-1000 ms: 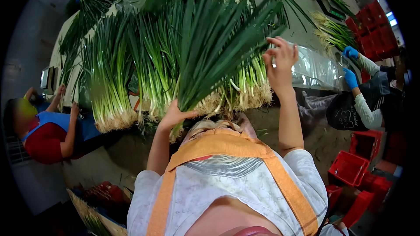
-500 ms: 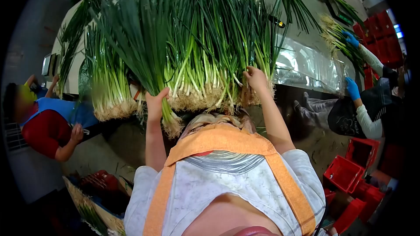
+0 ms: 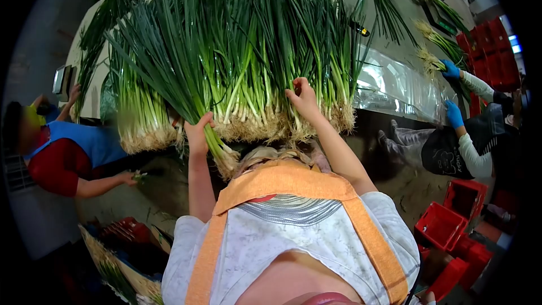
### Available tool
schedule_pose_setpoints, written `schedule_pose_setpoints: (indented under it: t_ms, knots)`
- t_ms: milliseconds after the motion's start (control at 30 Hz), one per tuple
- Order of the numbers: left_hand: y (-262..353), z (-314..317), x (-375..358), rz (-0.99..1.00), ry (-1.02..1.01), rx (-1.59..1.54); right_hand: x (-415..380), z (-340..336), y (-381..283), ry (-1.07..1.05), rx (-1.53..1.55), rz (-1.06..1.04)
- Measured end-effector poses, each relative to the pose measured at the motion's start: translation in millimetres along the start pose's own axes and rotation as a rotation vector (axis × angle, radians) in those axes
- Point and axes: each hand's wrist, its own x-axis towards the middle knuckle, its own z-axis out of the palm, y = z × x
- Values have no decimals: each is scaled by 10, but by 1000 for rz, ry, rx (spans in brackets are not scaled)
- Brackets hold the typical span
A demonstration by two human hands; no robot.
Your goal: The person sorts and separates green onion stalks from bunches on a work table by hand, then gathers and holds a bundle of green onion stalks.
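Note:
Wrapped round the lower stalks of a bunch of green onions (image 3: 191,101) is my left hand (image 3: 199,131); the roots point down toward my apron and the leaves fan up to the left. Over the wide pile of green onions (image 3: 257,87), my right hand (image 3: 302,97) has its fingers curled in a pinch at the stalks right of centre. Whatever is between those fingertips is too small to make out. The pile lies with its roots along the table's near edge. Another group of green onions (image 3: 144,113) lies to the left.
Clear plastic bags (image 3: 395,87) lie on the table (image 3: 389,51) at the right. A co-worker in blue gloves (image 3: 451,70) handles onions there. Another co-worker in a blue apron (image 3: 84,141) stands at the left. Red crates (image 3: 440,226) are at lower right, more onions at lower left.
My right hand has moved left across the pile. The bunch in my left hand has tilted further left. The left co-worker's arm has reached out, and the gloved co-worker's upper hand has moved down onto onions.

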Motion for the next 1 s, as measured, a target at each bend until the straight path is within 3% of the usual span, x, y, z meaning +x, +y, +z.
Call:
schedule_pose_setpoints:
  t_ms: [100,233,367,400,467,667,900,1000]
  knots:
    - [9,17,5,-21,16,-30,36,43,-23,36,172,19]
    - [5,30,-5,-28,21,-22,53,-82,-237,233,143,6]
    - [5,29,-21,-32,38,-11,170,-135,131,110,668,442]
    - [-13,23,-22,-34,40,-14,148,-178,150,98,794,470]
    - [-65,-23,-5,-31,7,-18,88,-275,183,34,946,468]
    - [-11,82,38,-2,-57,-51,-7,-439,-4,-105,934,400]
    - [-8,362,173,-63,-190,-133,-163,-486,-197,-319,1308,388]
    - [17,638,152,-133,-232,-113,-298,-432,-494,-371,1179,566]
